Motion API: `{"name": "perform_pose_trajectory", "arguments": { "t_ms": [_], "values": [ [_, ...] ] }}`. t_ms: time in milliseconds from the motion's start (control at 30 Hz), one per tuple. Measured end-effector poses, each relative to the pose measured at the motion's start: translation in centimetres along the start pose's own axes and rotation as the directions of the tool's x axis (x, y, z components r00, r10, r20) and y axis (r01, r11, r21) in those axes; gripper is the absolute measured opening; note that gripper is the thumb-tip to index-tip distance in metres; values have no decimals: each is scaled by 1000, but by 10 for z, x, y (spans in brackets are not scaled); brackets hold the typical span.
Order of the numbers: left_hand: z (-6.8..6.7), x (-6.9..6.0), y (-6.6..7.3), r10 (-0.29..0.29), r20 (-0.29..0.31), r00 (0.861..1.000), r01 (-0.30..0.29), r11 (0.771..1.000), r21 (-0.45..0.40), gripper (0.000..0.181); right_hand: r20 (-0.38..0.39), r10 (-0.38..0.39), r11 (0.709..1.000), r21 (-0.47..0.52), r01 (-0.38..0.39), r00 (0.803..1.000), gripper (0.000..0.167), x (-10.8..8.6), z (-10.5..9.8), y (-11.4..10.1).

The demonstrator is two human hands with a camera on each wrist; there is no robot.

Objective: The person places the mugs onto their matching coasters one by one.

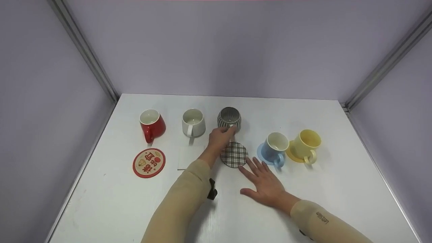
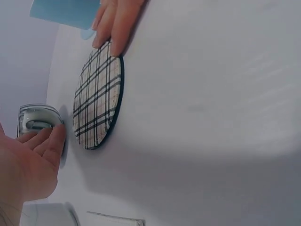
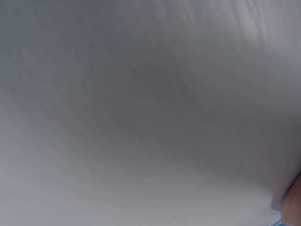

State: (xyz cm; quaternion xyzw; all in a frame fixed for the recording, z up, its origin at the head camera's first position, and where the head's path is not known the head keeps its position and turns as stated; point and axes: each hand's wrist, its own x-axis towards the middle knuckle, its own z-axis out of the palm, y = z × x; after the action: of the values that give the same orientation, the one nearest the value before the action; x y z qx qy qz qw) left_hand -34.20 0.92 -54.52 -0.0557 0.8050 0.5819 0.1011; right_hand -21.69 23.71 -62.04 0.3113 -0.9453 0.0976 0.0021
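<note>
At the back of the table, my left hand pinches the handle of a grey ribbed mug, which stands upright. A round plaid coaster lies just in front of that mug, partly beneath my left wrist in the head view. My right hand is spread with straight fingers on the white table, its fingertips touching the coaster's near right edge. The left wrist view shows the plaid coaster between the right fingers and the left hand. Only a bit of finger appears in the right wrist view.
A red mug and white mug stand left of the grey one. A red-rimmed coaster and a white square coaster lie before them. On the right, a blue mug and yellow mug stand on matching coasters.
</note>
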Motion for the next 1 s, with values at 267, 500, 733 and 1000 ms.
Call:
{"name": "perform_pose_trajectory", "arguments": {
  "t_ms": [267, 500, 733, 1000],
  "values": [
    [2, 5, 3, -132, 46, 990, 138, 978, -154, 68, -6, 0, 1000, 3, 0, 1000, 82, 0, 0, 0],
    [6, 7, 3, -139, 51, 989, 147, 968, -204, 59, 4, 8, 1000, 0, -8, 1000, 82, -1, 0, 0],
    [8, 12, 1, -136, 63, 989, 148, 958, -248, 51, -39, -8, 1000, -1, 8, 999, 81, -1, 5, 2],
    [9, 19, -1, -111, -10, 994, 109, 987, -120, 51, -24, 0, 1000, 10, 1, 1000, 82, 0, 1, 0]
  ]
}}
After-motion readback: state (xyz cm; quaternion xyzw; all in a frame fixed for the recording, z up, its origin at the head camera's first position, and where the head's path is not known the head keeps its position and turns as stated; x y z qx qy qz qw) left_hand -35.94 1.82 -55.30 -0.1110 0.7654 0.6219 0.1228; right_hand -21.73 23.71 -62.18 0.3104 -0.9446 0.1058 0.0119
